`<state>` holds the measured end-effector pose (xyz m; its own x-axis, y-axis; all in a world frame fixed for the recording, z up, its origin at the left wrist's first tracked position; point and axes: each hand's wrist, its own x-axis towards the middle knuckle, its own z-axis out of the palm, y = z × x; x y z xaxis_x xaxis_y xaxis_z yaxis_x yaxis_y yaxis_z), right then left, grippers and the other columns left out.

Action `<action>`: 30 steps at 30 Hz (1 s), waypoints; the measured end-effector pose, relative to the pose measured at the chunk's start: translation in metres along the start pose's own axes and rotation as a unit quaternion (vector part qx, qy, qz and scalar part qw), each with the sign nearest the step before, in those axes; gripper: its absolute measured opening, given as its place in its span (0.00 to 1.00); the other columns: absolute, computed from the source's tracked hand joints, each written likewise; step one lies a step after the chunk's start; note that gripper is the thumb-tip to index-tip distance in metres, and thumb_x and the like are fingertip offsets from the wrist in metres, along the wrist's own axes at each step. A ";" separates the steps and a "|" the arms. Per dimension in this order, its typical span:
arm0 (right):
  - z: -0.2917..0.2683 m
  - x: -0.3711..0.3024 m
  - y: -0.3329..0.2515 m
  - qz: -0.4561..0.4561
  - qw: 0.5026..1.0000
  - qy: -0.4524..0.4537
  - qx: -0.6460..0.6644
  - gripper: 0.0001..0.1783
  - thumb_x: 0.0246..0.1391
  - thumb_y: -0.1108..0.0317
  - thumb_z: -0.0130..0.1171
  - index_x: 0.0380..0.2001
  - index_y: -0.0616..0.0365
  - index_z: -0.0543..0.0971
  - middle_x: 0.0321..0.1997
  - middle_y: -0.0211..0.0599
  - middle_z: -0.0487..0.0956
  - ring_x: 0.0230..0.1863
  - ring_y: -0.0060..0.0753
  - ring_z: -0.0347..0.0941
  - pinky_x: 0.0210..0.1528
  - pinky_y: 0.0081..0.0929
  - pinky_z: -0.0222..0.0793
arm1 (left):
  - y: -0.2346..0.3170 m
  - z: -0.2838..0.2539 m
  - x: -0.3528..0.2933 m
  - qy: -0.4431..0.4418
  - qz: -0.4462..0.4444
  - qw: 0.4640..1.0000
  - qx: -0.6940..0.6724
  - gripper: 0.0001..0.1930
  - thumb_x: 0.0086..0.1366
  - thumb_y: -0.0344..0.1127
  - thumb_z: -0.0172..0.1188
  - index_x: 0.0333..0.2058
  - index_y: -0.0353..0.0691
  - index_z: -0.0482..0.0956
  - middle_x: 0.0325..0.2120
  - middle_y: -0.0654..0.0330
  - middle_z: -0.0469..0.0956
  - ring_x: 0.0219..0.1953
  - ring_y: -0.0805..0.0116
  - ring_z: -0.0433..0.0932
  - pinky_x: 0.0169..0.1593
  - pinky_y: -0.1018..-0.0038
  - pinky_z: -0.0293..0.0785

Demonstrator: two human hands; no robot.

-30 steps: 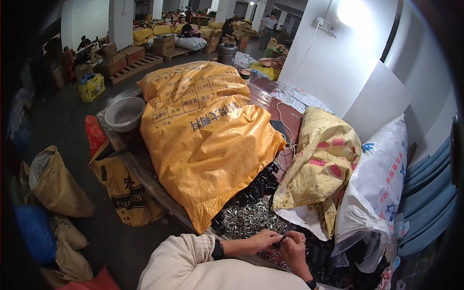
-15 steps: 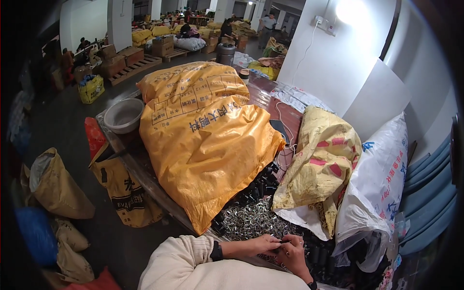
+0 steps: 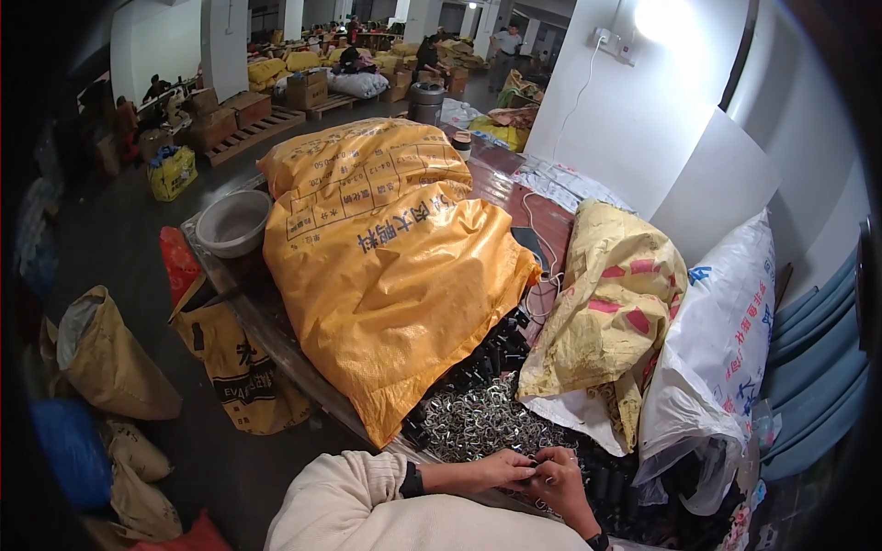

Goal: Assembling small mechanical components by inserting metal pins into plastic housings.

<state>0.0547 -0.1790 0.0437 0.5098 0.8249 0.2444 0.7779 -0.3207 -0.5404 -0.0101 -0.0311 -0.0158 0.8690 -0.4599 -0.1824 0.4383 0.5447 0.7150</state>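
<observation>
My left hand and my right hand meet at the table's near edge, fingers pinched together. A small dark piece shows between their fingertips; most of it is covered, so its exact kind cannot be made out. Just beyond them lies a heap of small shiny metal rings or clips. Black cylindrical pieces are piled by my right hand, and more black pieces lie behind the metal heap.
A large orange woven sack covers the table's left side. A yellow sack and a white sack stand on the right. A grey basin sits at the left edge. Tan sacks stand on the floor; people are farther back.
Both hands stay together in nearly the same place. The fingers have shifted slightly, and less of the dark piece shows between them.
</observation>
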 end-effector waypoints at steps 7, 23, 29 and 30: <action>0.001 0.003 0.004 0.003 1.000 0.006 0.006 0.07 0.25 0.74 0.60 0.16 0.56 0.73 0.31 0.34 0.71 0.35 0.37 0.66 0.37 0.31 0.60 | -0.004 -0.004 0.006 0.022 0.009 1.000 -0.007 0.11 0.61 0.37 0.46 0.38 0.39 0.69 0.32 0.68 0.70 0.36 0.81 0.69 0.41 0.81 0.69; 0.023 0.007 0.004 0.014 0.997 -0.070 -0.021 0.10 0.37 0.72 0.57 0.27 0.58 0.72 0.27 0.39 0.70 0.25 0.39 0.69 0.25 0.28 0.65 | 0.030 -0.034 -0.035 0.104 0.098 0.984 -0.109 0.12 0.60 0.34 0.46 0.39 0.32 0.67 0.34 0.58 0.72 0.37 0.73 0.72 0.43 0.79 0.70; 0.040 0.005 0.016 -0.003 0.987 -0.119 -0.106 0.10 0.39 0.71 0.56 0.28 0.57 0.72 0.25 0.39 0.70 0.25 0.42 0.69 0.25 0.29 0.66 | 0.033 -0.030 -0.040 0.124 0.112 0.978 -0.122 0.11 0.61 0.34 0.46 0.38 0.31 0.68 0.35 0.57 0.72 0.37 0.71 0.73 0.43 0.79 0.71; 0.039 0.005 0.017 0.001 0.988 -0.121 -0.093 0.08 0.39 0.71 0.56 0.27 0.57 0.72 0.25 0.39 0.70 0.25 0.42 0.69 0.25 0.29 0.66 | 0.031 -0.030 -0.040 0.125 0.114 0.978 -0.123 0.11 0.61 0.34 0.46 0.38 0.32 0.68 0.35 0.57 0.72 0.37 0.71 0.73 0.43 0.79 0.71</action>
<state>0.0556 -0.1621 0.0044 0.4259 0.9042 0.0317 0.8424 -0.3836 -0.3784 -0.0241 0.0252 -0.0065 0.9662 -0.1381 -0.2179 0.2417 0.7795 0.5779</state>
